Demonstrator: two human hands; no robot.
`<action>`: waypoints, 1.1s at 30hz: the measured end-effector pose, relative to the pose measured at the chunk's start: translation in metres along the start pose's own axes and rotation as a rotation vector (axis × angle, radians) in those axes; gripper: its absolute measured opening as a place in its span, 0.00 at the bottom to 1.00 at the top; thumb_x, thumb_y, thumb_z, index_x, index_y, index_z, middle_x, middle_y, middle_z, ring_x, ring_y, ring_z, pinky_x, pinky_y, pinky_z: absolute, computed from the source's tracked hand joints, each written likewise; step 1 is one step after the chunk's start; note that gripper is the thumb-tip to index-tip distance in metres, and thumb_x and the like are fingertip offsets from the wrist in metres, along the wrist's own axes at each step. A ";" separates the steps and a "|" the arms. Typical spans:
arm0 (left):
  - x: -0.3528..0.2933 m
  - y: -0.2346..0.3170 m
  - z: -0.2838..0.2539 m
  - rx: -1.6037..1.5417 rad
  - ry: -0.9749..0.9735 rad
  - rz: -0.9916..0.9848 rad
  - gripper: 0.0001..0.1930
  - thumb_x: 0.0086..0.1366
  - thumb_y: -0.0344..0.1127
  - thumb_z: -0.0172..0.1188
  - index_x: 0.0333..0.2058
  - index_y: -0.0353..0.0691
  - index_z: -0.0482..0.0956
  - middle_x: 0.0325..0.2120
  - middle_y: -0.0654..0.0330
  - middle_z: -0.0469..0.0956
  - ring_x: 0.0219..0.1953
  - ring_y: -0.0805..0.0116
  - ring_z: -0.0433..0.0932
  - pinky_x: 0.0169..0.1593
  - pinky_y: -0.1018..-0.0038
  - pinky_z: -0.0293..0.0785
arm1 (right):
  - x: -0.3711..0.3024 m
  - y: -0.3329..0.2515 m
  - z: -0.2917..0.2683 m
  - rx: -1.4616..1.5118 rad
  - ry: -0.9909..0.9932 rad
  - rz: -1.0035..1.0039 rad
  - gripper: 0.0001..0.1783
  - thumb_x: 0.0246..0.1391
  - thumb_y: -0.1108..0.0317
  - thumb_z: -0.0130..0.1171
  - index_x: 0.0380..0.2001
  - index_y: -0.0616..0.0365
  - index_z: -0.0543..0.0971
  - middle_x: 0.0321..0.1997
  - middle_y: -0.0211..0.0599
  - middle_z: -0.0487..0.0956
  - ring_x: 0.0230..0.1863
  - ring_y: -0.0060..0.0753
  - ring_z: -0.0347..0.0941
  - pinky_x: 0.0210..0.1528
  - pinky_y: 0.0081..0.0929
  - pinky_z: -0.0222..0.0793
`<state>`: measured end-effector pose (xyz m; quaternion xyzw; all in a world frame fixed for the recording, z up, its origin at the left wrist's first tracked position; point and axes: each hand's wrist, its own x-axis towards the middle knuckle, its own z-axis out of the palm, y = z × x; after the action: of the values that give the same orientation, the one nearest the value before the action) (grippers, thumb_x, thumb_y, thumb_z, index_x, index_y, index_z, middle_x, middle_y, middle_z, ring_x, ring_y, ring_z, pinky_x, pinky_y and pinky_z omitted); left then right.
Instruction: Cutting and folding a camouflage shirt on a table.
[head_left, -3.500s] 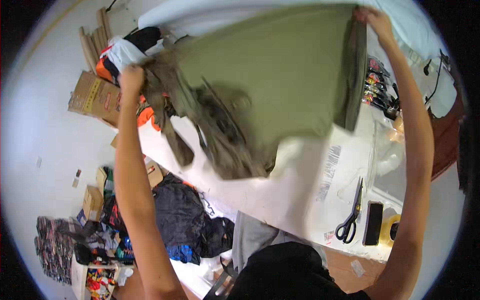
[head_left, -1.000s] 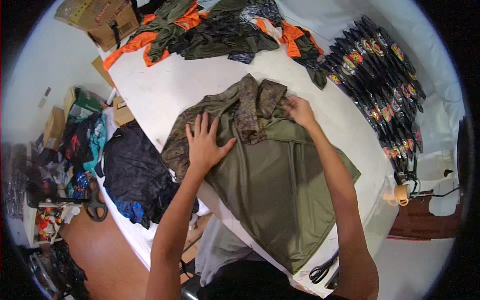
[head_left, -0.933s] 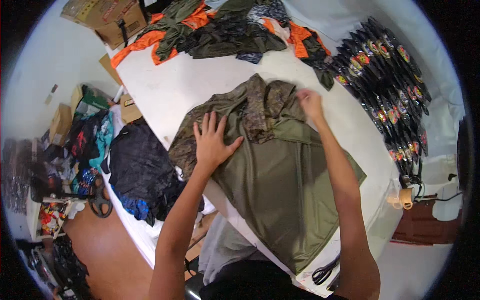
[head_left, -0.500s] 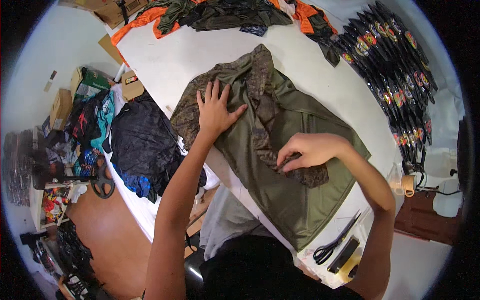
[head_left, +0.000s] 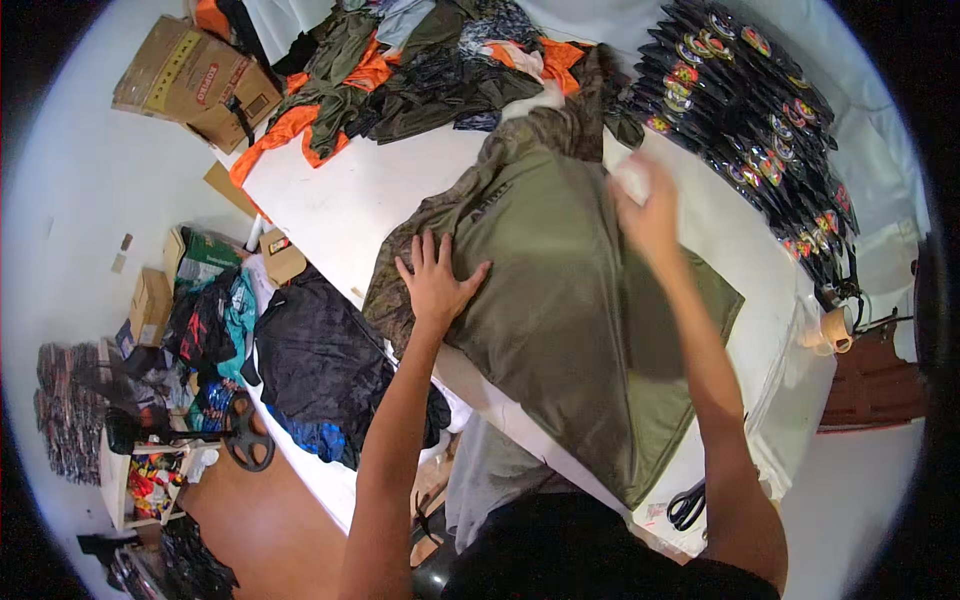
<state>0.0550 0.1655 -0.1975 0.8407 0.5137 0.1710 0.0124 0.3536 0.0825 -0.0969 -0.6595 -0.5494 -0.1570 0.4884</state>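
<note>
An olive green garment [head_left: 560, 290] with camouflage-patterned parts lies spread on the white table in front of me. My left hand [head_left: 440, 285] rests flat on its left side, fingers spread, next to a camouflage part [head_left: 395, 280]. Over the garment's far right side is my right hand [head_left: 650, 210], smeared by motion. A pale patch shows at its fingers, and I cannot make out whether it holds anything. Just beyond that hand, a camouflage sleeve [head_left: 590, 115] stretches toward the far edge of the table.
Olive, orange and dark clothes [head_left: 420, 90] are heaped at the back. Many glossy black packages [head_left: 740, 110] with colourful round marks lie far right. Black scissors [head_left: 686, 508] sit near my right forearm. Dark clothing [head_left: 320, 350] is piled on the left, and a cardboard box [head_left: 200, 80] stands far left.
My right hand has moved up and away from the garment's near part. The camouflage sleeve once folded across the front now reaches toward the far side, uncovering smooth olive fabric. My left hand stays flat.
</note>
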 end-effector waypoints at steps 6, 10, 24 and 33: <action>0.004 0.022 0.002 0.035 -0.033 -0.046 0.44 0.53 0.73 0.48 0.60 0.46 0.63 0.64 0.52 0.52 0.66 0.51 0.48 0.62 0.37 0.33 | -0.133 0.058 -0.076 -0.514 -0.503 0.254 0.37 0.56 0.40 0.47 0.58 0.57 0.65 0.66 0.51 0.56 0.68 0.50 0.47 0.67 0.49 0.39; 0.008 0.004 0.018 0.026 0.049 -0.025 0.40 0.55 0.68 0.50 0.56 0.42 0.68 0.59 0.47 0.60 0.63 0.49 0.53 0.61 0.39 0.39 | -0.137 0.106 -0.116 -0.571 -0.535 0.376 0.39 0.56 0.38 0.44 0.61 0.56 0.63 0.68 0.48 0.53 0.70 0.47 0.44 0.68 0.47 0.37; 0.152 0.018 0.065 0.102 0.187 -0.200 0.28 0.66 0.56 0.42 0.57 0.45 0.64 0.60 0.49 0.58 0.64 0.49 0.52 0.61 0.39 0.44 | -0.140 0.122 -0.139 -0.704 -0.517 0.387 0.38 0.55 0.41 0.48 0.63 0.52 0.60 0.69 0.44 0.53 0.70 0.45 0.46 0.69 0.44 0.37; 0.162 0.087 0.088 -0.095 -0.043 0.400 0.37 0.60 0.66 0.44 0.59 0.45 0.64 0.63 0.50 0.55 0.66 0.50 0.48 0.65 0.50 0.41 | -0.138 0.134 -0.147 -0.736 -0.516 0.372 0.37 0.54 0.45 0.52 0.63 0.52 0.60 0.68 0.44 0.55 0.69 0.43 0.47 0.69 0.43 0.38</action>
<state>0.2230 0.2785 -0.2187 0.9278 0.3275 0.1761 0.0288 0.4717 -0.1057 -0.1930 -0.8929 -0.4334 -0.0825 0.0903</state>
